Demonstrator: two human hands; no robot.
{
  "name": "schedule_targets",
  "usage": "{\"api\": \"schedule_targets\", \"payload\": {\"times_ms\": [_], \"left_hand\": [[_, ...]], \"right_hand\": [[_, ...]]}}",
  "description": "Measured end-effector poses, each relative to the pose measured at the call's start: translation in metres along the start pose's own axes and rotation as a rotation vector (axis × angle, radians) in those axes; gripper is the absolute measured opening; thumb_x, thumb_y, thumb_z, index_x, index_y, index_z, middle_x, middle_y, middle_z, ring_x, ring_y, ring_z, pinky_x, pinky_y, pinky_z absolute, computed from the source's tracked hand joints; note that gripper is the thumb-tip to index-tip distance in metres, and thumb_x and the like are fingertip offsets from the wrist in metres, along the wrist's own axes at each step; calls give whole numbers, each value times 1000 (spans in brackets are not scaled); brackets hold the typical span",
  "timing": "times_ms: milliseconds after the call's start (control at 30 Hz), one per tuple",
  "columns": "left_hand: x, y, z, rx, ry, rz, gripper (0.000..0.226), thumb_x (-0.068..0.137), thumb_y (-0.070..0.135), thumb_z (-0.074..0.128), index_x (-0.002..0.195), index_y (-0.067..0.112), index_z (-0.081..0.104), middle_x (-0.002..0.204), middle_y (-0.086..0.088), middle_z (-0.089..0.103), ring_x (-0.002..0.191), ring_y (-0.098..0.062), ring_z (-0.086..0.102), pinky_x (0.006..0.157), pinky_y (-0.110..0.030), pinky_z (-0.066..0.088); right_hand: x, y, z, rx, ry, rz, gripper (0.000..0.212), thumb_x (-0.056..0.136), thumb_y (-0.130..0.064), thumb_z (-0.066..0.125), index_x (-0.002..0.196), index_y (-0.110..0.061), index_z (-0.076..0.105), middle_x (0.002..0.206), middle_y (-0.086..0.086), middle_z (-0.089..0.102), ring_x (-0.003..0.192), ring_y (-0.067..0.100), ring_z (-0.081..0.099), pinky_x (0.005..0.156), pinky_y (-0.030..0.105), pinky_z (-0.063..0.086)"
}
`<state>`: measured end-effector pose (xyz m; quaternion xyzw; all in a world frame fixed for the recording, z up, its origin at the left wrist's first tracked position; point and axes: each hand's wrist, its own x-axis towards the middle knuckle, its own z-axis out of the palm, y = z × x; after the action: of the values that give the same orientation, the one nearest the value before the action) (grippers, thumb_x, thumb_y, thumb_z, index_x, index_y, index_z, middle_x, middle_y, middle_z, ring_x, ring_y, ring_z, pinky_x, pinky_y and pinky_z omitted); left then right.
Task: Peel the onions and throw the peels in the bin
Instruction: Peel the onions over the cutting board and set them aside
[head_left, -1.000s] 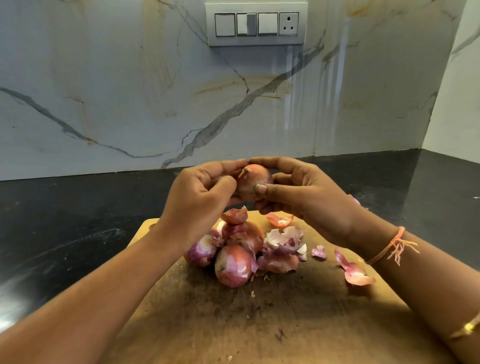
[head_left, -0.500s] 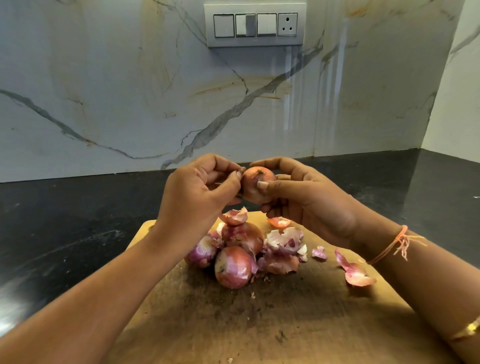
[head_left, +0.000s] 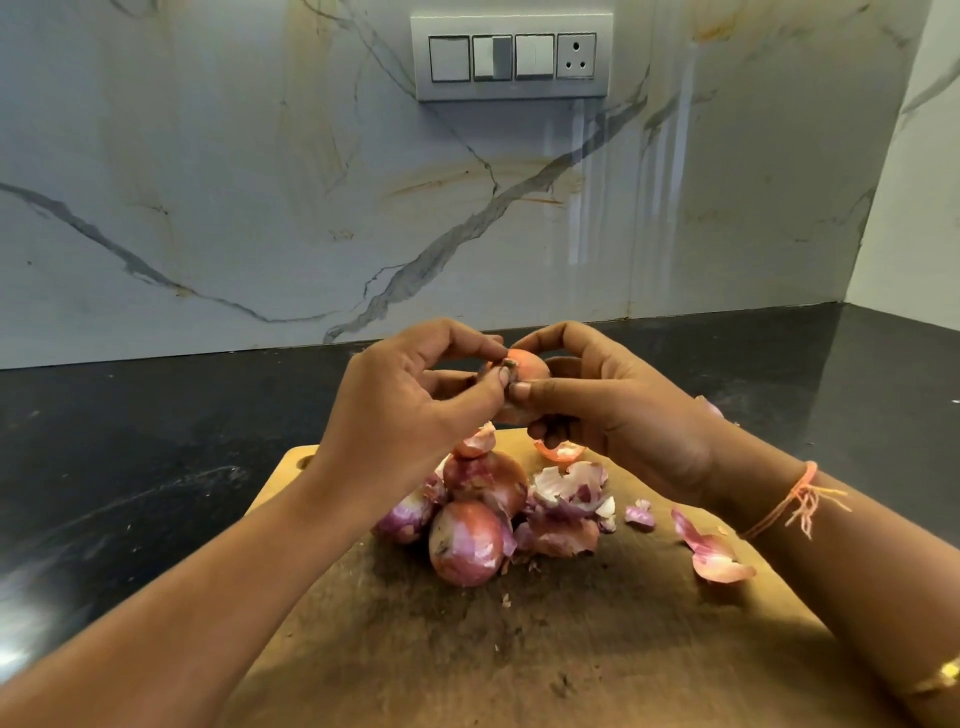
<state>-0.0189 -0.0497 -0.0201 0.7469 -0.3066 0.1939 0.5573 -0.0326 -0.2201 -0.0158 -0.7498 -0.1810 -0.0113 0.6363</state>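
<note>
My right hand (head_left: 597, 415) grips a small pinkish onion (head_left: 530, 369) above the wooden cutting board (head_left: 519, 649). My left hand (head_left: 405, 410) pinches the dry tip of that onion between thumb and forefinger. Below the hands lies a heap of onions (head_left: 467, 540), some with purple skin showing. Loose peels (head_left: 569, 488) are piled right of the heap, and one larger peel (head_left: 711, 556) lies near my right wrist. No bin is in view.
The board sits on a black stone counter (head_left: 130, 467) against a marble-patterned wall. A switch plate with a socket (head_left: 511, 57) is on the wall above. A side wall closes the counter at the far right.
My left thumb and forefinger have shifted from the onion's side to pinch its top end. Both hands stay at about the same height over the board.
</note>
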Motion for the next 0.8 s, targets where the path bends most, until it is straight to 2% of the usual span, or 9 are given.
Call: {"api": "schedule_targets", "payload": {"times_ms": [100,267,433,500,633,700,800], "left_hand": [[1,-1,0,5,16,1,15,82,6,71,83,21,69,98,4,73,76,-14,73,67,-33,61],[0,-1,2,107,70,35,17,83,6,67,81,23,65,98,11,70,72,-8,72,61,-27,59],[1,-4,0,166,95,47,17,87,10,64,83,26,63,94,10,72,70,-8,71,62,-33,61],[3,-6,-1,169,112,37,14,87,12,63,83,25,64,90,11,72,71,-7,71,62,-29,60],[7,-11,-5,132,149,-25,12,86,12,63,80,23,64,82,7,72,70,-8,71,60,-24,58],[10,-16,-9,92,185,-84,11,86,12,64,79,21,63,78,3,72,69,-12,71,59,-24,58],[14,-22,-16,83,197,-183,6,86,15,65,81,16,64,79,-4,72,71,-15,72,64,-29,59]], "right_hand": [[0,0,1,-40,-2,-13,29,88,-14,62,115,-14,50,101,14,66,77,21,58,73,34,49],[-1,0,2,-61,-14,-19,32,86,-16,64,115,-14,50,99,11,67,75,18,60,72,31,51],[-1,-1,1,-2,-20,-11,41,76,-22,66,114,-12,52,98,12,66,75,21,58,71,33,49],[-1,-1,0,29,-26,-17,34,81,-16,64,113,-12,54,99,14,65,74,22,56,69,32,48],[1,0,-2,63,-40,-22,28,86,-8,64,113,-11,55,100,15,64,73,22,55,64,27,48],[2,1,-4,111,-45,-31,34,79,-11,68,111,-11,57,94,14,64,67,19,56,60,25,49],[2,-2,-9,212,-28,-48,36,70,-14,60,106,-12,58,83,10,64,58,16,57,53,24,49]]}}
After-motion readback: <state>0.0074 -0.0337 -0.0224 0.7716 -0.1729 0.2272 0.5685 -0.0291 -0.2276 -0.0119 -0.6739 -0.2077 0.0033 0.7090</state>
